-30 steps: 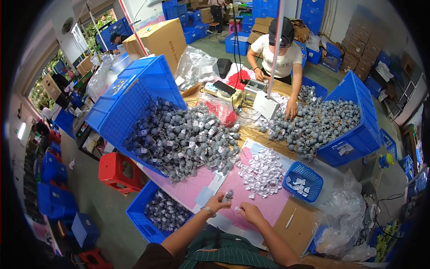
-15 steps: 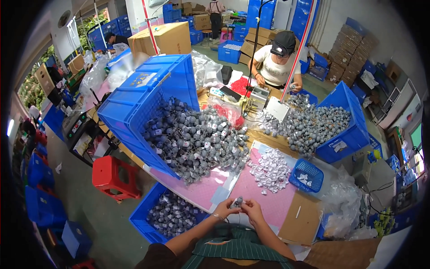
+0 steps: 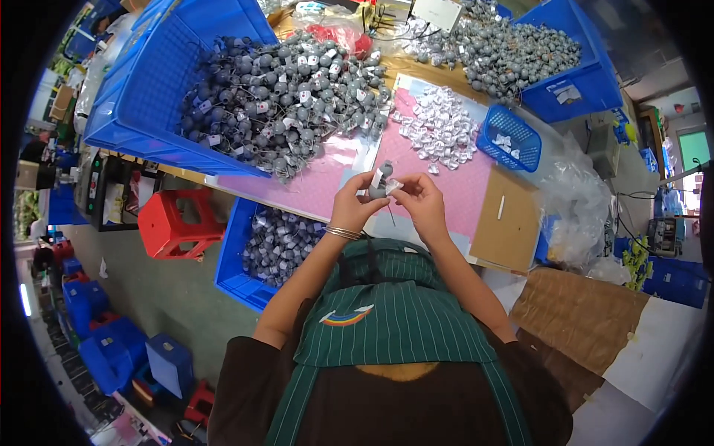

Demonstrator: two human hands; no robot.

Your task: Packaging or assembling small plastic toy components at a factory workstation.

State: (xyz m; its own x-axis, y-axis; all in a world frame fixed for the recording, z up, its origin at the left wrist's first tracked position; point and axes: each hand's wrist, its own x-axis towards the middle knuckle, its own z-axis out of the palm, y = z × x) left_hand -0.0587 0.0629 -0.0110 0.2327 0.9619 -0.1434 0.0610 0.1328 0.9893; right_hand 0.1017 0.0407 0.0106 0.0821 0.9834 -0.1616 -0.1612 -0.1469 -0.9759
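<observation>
My left hand [image 3: 351, 202], a bangle at its wrist, grips a small grey rounded piece [image 3: 379, 177] with a white patch on it. A thin dark cord hangs below that piece. Close beside it, the fingertips of my right hand [image 3: 422, 206] pinch a small white tag-like piece [image 3: 394, 186] against or near the grey one; whether they are joined I cannot tell. Beyond my hands lies a heap of small white pieces [image 3: 440, 128] on the pink table sheet [image 3: 327, 175]. Similar grey corded pieces [image 3: 297, 97] spill from a large tipped blue crate [image 3: 149, 111] at the left.
A blue basket [image 3: 487, 143] with a few white pieces stands right of the heap. Another blue crate [image 3: 569, 93] spills grey pieces at far right. Below the table's left edge sit a filled blue crate [image 3: 229, 256] and a red stool [image 3: 167, 223]. Cardboard [image 3: 509, 238] carries a white stick.
The view has tilted down, so the co-worker at the far side is out of sight. Both hands stay together at the grey piece, with the white piece now showing at the right fingertips.
</observation>
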